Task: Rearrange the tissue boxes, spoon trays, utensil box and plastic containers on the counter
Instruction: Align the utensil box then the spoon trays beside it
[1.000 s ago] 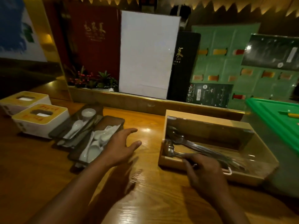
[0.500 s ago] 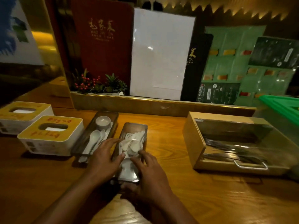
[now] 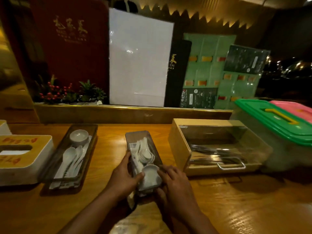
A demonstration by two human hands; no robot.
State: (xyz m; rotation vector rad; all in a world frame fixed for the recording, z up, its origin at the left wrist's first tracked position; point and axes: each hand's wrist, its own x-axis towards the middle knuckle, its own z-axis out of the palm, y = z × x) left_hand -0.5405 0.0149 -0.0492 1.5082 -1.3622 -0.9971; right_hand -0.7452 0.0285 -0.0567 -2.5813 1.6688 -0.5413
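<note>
A dark spoon tray (image 3: 143, 137) with white spoons and a small white dish lies in the middle of the wooden counter (image 3: 253, 208). My left hand (image 3: 125, 176) grips its left side and my right hand (image 3: 173, 181) grips its right near end. A second spoon tray (image 3: 91, 132) with white spoons and a bowl lies to the left, apart from the first. A yellow-topped tissue box (image 3: 22, 159) stands at the far left. The wooden utensil box (image 3: 179, 141) with a clear lid holds metal cutlery on the right. A green-lidded plastic container (image 3: 270, 115) stands at the far right.
A pink-lidded container (image 3: 293, 107) sits behind the green one. Menus, a white board (image 3: 140, 58) and a small plant (image 3: 70, 93) stand on the ledge behind the counter. Only the corner of another tissue box (image 3: 4, 128) shows at the left edge.
Both hands took hold of the right spoon tray and slid it rightward, away from the left tray and closer to the utensil box. One second ago my right hand was at the utensil box.
</note>
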